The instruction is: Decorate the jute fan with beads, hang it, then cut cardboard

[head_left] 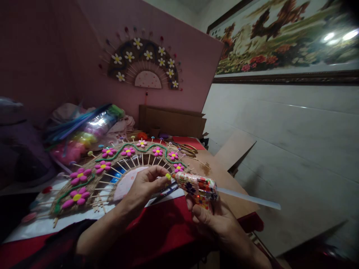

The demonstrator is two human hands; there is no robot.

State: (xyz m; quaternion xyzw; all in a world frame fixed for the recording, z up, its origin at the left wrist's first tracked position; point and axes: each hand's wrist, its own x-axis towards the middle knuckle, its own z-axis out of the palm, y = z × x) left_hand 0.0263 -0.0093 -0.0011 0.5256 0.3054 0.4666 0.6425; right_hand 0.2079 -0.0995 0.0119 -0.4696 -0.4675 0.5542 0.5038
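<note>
Centrally, low in the frame, a floral-patterned hot glue gun [198,185] is gripped in the closed right hand [217,224], a translucent glue stick [248,198] protruding toward the right. A small yellow bead [168,176] is pinched between the left hand's [146,185] fingertips, right at the nozzle. Left of centre, a woven fan-shaped craft with pink flowers [112,168] is laid on the red-covered table [165,228].

Just beyond the left hand [146,185] the fan [112,168] with its sticks and flowers blocks the way forward and leftward. The glue gun [196,185] in the right hand [215,224] touches its fingertips. Bare table [224,179] lies open past the right hand; scissors [187,149] lie farther ahead.
</note>
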